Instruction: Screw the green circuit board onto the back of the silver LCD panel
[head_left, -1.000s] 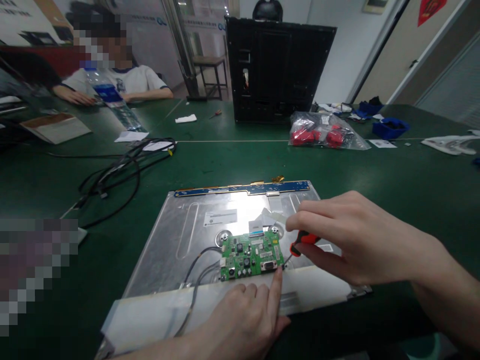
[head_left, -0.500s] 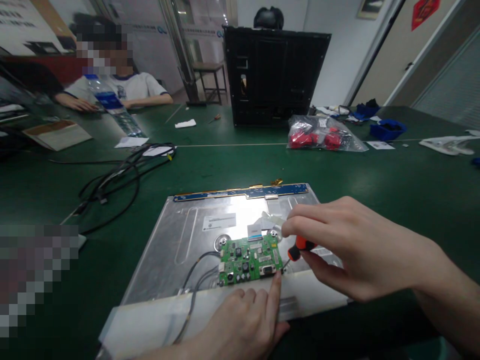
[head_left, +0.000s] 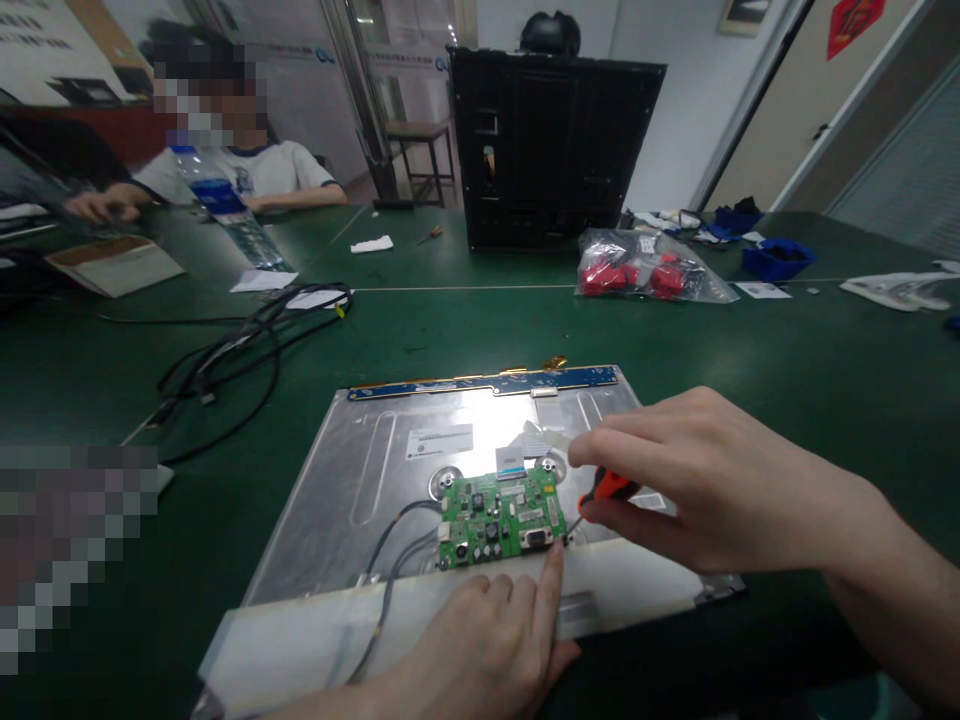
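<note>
A green circuit board [head_left: 499, 515] lies on the metal back of a flat panel [head_left: 360, 470]. My right hand [head_left: 697, 485] is closed around a red and black screwdriver [head_left: 611, 487], whose tip meets the board's lower right corner. The index finger of my left hand [head_left: 495, 630] is stretched out and touches that same corner, while its other fingers rest over the white strip [head_left: 292, 640] along the panel's near edge. Dark cables run from the board's left side. A blue strip board [head_left: 480, 384] lines the panel's far edge.
Black cables [head_left: 255, 340] lie coiled at the left. Farther back are a tilted water bottle [head_left: 232, 215], a large upright black panel [head_left: 555, 150], a bag of red parts [head_left: 645, 272] and a blue tray [head_left: 778, 260]. A person [head_left: 262, 175] sits at the far left.
The screwdriver handle has turned in my right hand, and the fingers have shifted around it. My left hand stays in place. The seated person's hand has moved to the left.
</note>
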